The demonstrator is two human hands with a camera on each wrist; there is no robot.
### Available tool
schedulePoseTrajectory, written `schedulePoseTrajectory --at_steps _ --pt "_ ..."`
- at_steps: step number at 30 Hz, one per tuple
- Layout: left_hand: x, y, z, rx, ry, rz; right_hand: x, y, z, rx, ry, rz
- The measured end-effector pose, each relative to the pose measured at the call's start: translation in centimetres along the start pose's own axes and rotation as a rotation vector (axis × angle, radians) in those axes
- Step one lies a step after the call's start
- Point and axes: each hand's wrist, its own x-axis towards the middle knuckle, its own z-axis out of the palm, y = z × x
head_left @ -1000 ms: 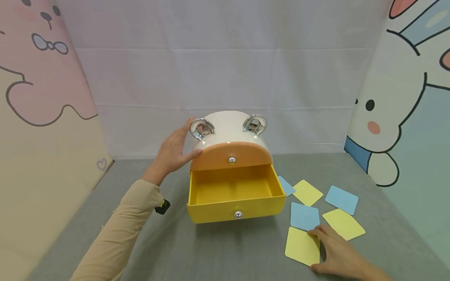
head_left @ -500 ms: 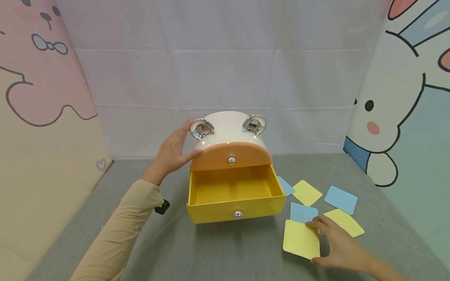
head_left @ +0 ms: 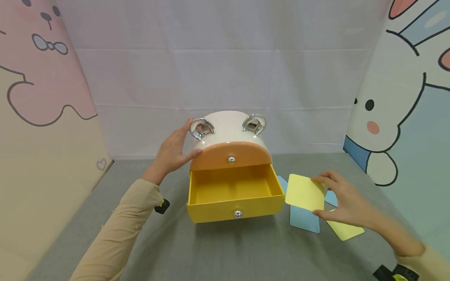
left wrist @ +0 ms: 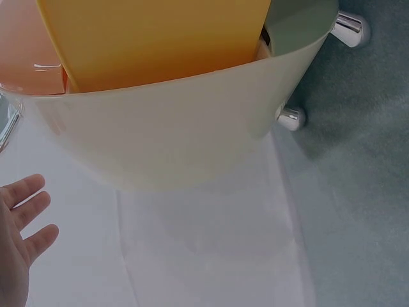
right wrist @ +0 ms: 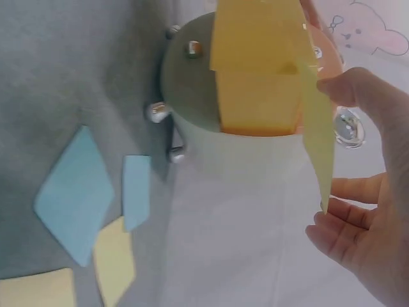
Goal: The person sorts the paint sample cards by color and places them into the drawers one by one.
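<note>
A white rounded box (head_left: 228,127) with chrome ears has an orange upper drawer (head_left: 230,156) shut and a yellow lower drawer (head_left: 211,212) pulled out with nothing inside. My left hand (head_left: 172,150) rests at the box's left side, thumb on the orange front's edge; in the left wrist view its fingers (left wrist: 39,240) are spread near the white shell (left wrist: 160,137). My right hand (head_left: 346,201) pinches a yellow card (head_left: 304,192) by its right edge, raised beside the drawer's right front corner. The right wrist view shows the card (right wrist: 317,128) between thumb and fingers of that hand (right wrist: 383,211).
On the grey table (head_left: 228,253) lie a blue card (head_left: 304,221) below the held card, a yellow card (head_left: 346,231) near the right hand, and blue cards (head_left: 331,198) partly covered. Behind hangs a white cloth (head_left: 225,70); printed panels stand at both sides.
My right hand has lifted the yellow card off the table and moved it away from me, up over the other cards. My left hand and the box have not moved.
</note>
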Motion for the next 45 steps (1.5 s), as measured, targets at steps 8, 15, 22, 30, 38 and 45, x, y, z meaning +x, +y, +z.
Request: schedulePoseTrajectory --at_steps 8,15,22,30,38,45 --pt "0.0 0.0 -0.1 0.001 0.003 0.0 2.6 0.4 -2.1 -0.056 -0.002 -0.088" --pt "0.1 0.2 -0.1 0.001 0.0 -0.001 5.5 -1.3 -2.8 -0.024 -0.066 -0.07" --pt "0.1 0.1 -0.1 0.002 -0.001 0.0 8.9 -4.1 -0.5 0.126 -0.208 -0.028" --pt "0.1 0.1 -0.1 0.004 -0.012 -0.01 11.4 -5.9 3.0 0.242 -0.225 -0.145" --pt "0.0 0.1 -0.1 0.003 -0.004 -0.004 12.6 -7.3 5.4 0.262 -0.22 -0.214" --pt "0.0 0.1 -0.2 0.001 -0.011 -0.006 12.8 -8.0 7.1 0.319 -0.162 -0.216"
